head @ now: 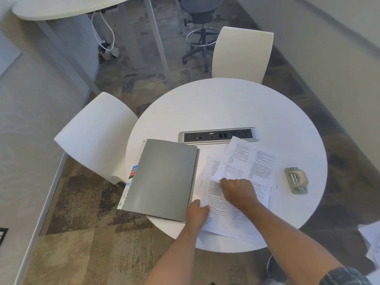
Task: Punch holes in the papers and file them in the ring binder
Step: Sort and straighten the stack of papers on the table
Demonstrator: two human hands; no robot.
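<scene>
gathering the papers [255,161] looks like the step in hand: they lie fanned and overlapping on the near half of the round desk [226,103], between the binder [164,177] and the punch [296,179], probably because loose sheets have to be squared into one stack before they will fit the punch. the right hand [239,193] rests on top of the pile with its fingers curled down onto a sheet, the grip narrow, seemingly dragging or pinching the top pages; whether it truly pinches one or only presses is hard to tell. the left hand [197,210] is at the pile's left edge, next to the binder's near right corner, fingers bent at the paper margin, likely steadying that edge so the sheets do not slide.

the binder lies on the desk's left side, its left part overhanging the edge, grey cover showing and coloured tabs along its left side. the punch sits alone toward the right edge, well apart from both hands, untouched. a socket strip [219,135] is set in the desk's middle, and the farthest sheet overlaps its near right end.

the binder's rings are not visible. the print is too blurred to read, the sheet count cannot be judged, and the fingertips of both hands are hidden.
</scene>
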